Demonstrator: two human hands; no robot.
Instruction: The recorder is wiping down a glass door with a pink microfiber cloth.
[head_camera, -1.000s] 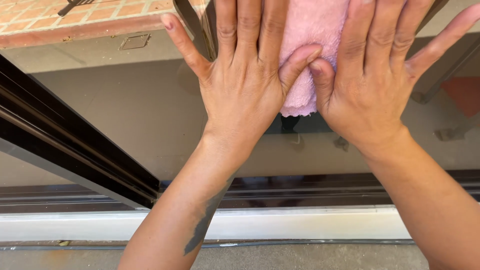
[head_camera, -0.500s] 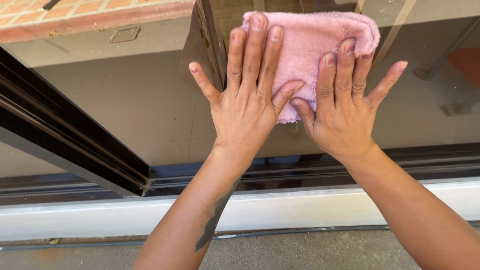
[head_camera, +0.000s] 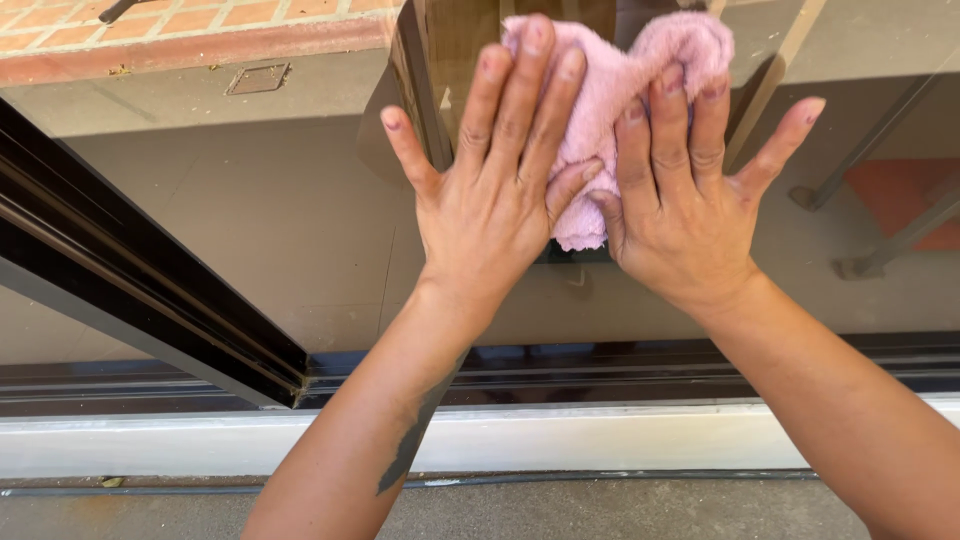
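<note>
Both hands were spread flat against a glass pane, fingers up, pressing a pink cloth between palms and glass. The left hand lay with its fingers fanned wide, the outer three over the cloth's left part and the thumb tip tucked against its lower edge. The right hand sat just beside it, thumbs nearly touching, its fingers over the cloth's right part and the little finger splayed out onto bare glass. The cloth was bunched, bulging above the fingertips of both hands and hanging down between the thumbs.

Below the wrists ran a dark door track and, nearer the person, a white sill. To the left of the left forearm a dark frame slanted down to the track. Beyond the left hand's fingertips lay what seemed to be brick paving, seen through or reflected in the glass.
</note>
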